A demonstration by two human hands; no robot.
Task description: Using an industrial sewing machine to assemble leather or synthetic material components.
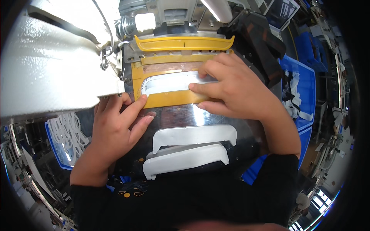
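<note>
Workshop setting, crowded: blue bins (pixel 306 82) to the right of the hands held white scraps, and a white machine housing (pixel 54 61) filled the upper left. Under both hands lay a shiny metal worktop (pixel 192 115), part of the machine bed.

Right hand (pixel 235 90) lay flat, fingers spread and pressing down, nothing pinched in its grip. Its fingertips (pixel 194 87) rested on the right end of a white fabric piece (pixel 169 82), which sat inside the cut-out of a yellow template (pixel 165 99). That template lay directly under and to the left of this hand. Beyond the knuckles, further from the person, a yellow bar (pixel 184 43) with upturned ends crossed the machine.

Left hand (pixel 113 129) also lay flat with its grip apart, clamped on nothing. Its index fingertip (pixel 143 98) touched the lower left corner of the yellow template; the other fingers rested on the metal just below that edge.

Nearer the person than both hands, two more white pieces were stacked on the metal: an upper one (pixel 194 135) and a lower one (pixel 187 159), each shaped like a wide bracket with short legs, overlapping slightly. Neither hand touched them.

Dark sleeves covered both forearms.
</note>
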